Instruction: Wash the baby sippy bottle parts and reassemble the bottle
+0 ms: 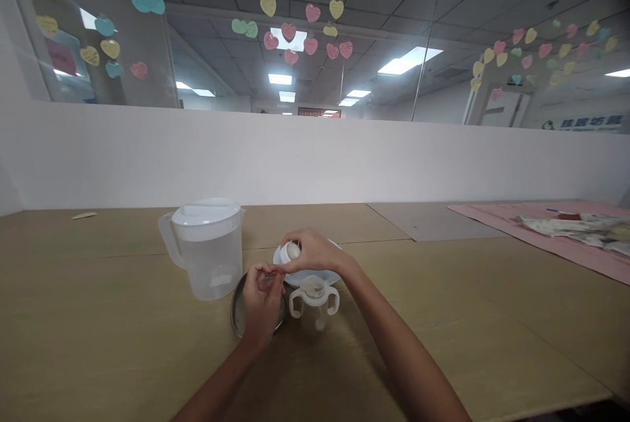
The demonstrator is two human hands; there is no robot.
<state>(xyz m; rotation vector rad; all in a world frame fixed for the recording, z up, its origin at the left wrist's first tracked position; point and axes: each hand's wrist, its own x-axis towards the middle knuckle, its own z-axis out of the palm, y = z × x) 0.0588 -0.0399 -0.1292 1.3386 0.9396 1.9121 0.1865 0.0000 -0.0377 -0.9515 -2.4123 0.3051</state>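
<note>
My right hand (311, 253) grips a small white bottle cap (291, 251), round and paler in the middle, above a white plate (325, 275). Close by on the left, the fingertips of my left hand (262, 292) are pinched together and meet the right fingers; whatever lies in that pinch is too small to make out. A clear baby bottle (314, 310) with two white side handles stands upright on the table, its mouth uncovered. Beneath my left hand lies a round metal dish (238, 310), partly hidden by the hand.
A large translucent pitcher (212, 254) with a lid and side handle stands to the left. Far right, a pink cloth (492, 218) bears crumpled papers (566, 225). Behind the wooden table (108, 323) rises a white wall (305, 159) below glass with heart-shaped notes.
</note>
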